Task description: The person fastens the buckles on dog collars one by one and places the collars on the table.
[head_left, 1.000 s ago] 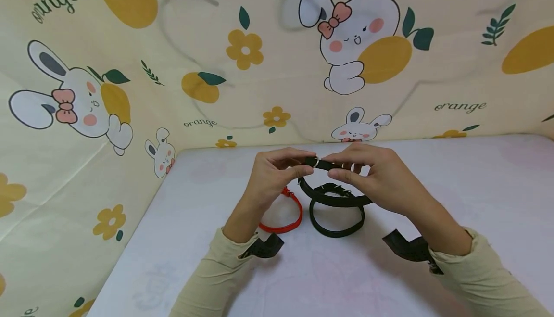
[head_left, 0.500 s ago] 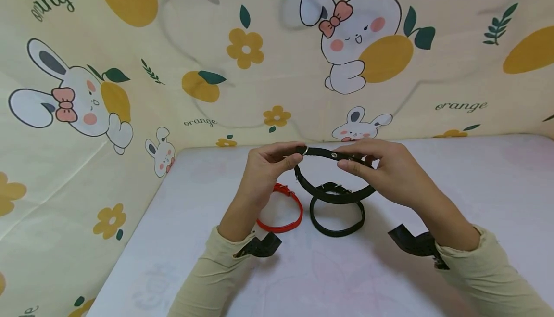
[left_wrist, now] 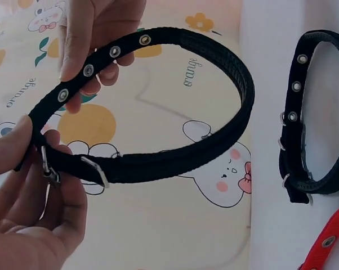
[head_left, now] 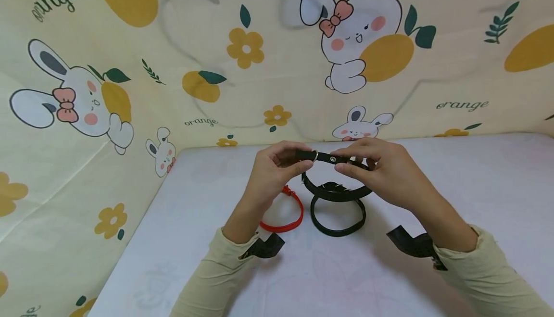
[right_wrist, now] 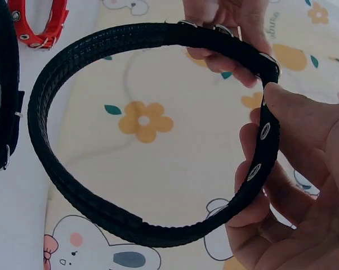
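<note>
A black collar [left_wrist: 214,149] with metal eyelets is held up as a loop between both hands. My left hand [head_left: 277,168] pinches it at the metal buckle [left_wrist: 50,169], where the strap end crosses under the thumb. With thumb and fingers, my right hand [head_left: 385,172] grips the strap along the eyelets [right_wrist: 265,131]. A metal D-ring [left_wrist: 96,171] sits on the band beside the buckle. Below the hands on the table lie a second black collar [head_left: 337,233], buckled into a ring, and a red collar [head_left: 281,229], partly hidden by my left hand.
A white-covered table [head_left: 329,278] spreads under the hands. Behind it and along the left hangs a cream cloth [head_left: 259,81] printed with rabbits and oranges. Black straps hang at both wrists, including a right wrist strap [head_left: 411,244].
Half a second ago the hands had spread a little apart, showing more strap between them. Since then the left hand has moved back right toward the right hand. The collars on the table stay put.
</note>
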The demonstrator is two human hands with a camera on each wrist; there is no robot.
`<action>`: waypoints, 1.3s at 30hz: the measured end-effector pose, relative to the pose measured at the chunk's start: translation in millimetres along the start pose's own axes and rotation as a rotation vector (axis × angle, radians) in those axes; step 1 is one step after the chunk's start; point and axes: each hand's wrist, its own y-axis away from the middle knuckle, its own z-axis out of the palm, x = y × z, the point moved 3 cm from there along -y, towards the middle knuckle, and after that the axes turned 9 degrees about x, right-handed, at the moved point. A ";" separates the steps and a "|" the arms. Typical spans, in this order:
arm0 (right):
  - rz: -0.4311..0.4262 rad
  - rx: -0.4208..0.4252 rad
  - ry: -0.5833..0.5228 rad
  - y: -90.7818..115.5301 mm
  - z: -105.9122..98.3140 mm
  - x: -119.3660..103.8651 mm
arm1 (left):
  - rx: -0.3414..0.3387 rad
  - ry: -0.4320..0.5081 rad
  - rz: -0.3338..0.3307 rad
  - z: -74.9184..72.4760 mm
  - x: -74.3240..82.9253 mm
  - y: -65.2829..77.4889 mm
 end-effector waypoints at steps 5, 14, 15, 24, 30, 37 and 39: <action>-0.063 -0.031 0.001 -0.8 2.5 0.0 | -0.036 -0.018 0.014 4.1 -0.1 1.0; -0.186 -0.137 -0.114 4.6 14.0 -3.0 | -0.091 -0.009 0.009 10.9 -4.0 6.7; -0.182 -0.139 -0.115 4.6 14.7 -3.1 | -0.088 -0.013 0.008 10.8 -4.1 6.8; -0.081 -0.147 -0.122 2.5 8.7 0.1 | -0.139 -0.023 -0.090 6.9 -8.6 2.1; -0.048 -0.129 -0.155 1.6 9.8 3.2 | -0.032 -0.005 -0.080 3.2 -11.7 1.0; -0.040 -0.067 -0.118 -0.2 18.6 5.4 | 0.118 0.050 -0.053 6.3 -9.4 3.7; -0.019 -0.045 -0.110 -0.1 19.4 5.3 | 0.145 0.043 -0.033 7.9 -7.7 4.5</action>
